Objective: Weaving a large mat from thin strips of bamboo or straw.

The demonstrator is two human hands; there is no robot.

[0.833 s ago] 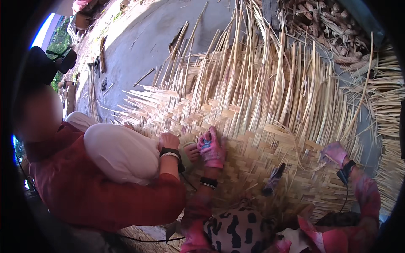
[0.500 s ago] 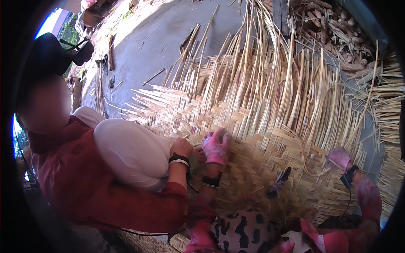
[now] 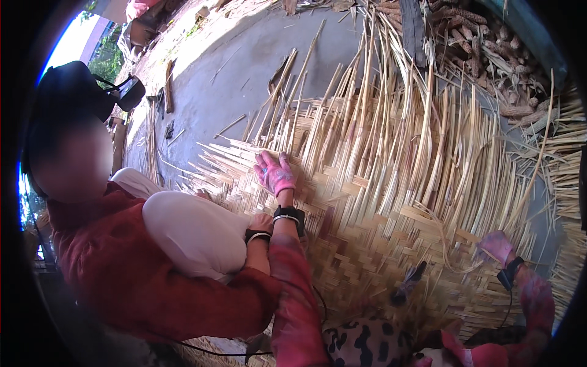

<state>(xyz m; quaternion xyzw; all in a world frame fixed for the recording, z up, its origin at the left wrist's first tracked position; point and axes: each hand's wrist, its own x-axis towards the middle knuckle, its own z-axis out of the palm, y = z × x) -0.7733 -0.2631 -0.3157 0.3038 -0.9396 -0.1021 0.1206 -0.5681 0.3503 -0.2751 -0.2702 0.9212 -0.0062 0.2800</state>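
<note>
A large woven mat [image 3: 367, 251] of flat pale strips spreads before me, its loose strip ends fanning out along the far and left edges. My left hand [image 3: 275, 174], in a pink glove, lies on the strips at the mat's left side with its fingers spread, holding nothing. At the right edge, my right hand [image 3: 496, 246], also gloved in pink, rests low on the mat and looks flat; its fingers are only partly distinct. A loose bent strip [image 3: 449, 260] curves close to that hand. Between my hands lies a slender dark object [image 3: 408, 283], its kind unclear.
At left a co-worker in a red top [image 3: 153, 278] and white trousers [image 3: 195, 229] crouches at the mat's edge, one hand [image 3: 263, 223] beside my left forearm. Corn cobs [image 3: 474, 46] are heaped at the far right by a wooden post [image 3: 413, 30]. More strips [image 3: 559, 165] lie right.
My left hand has moved away from the co-worker's hand, farther out and to the left over the strip ends. The co-worker's hand has drawn back slightly. My right hand stays at the right edge.
</note>
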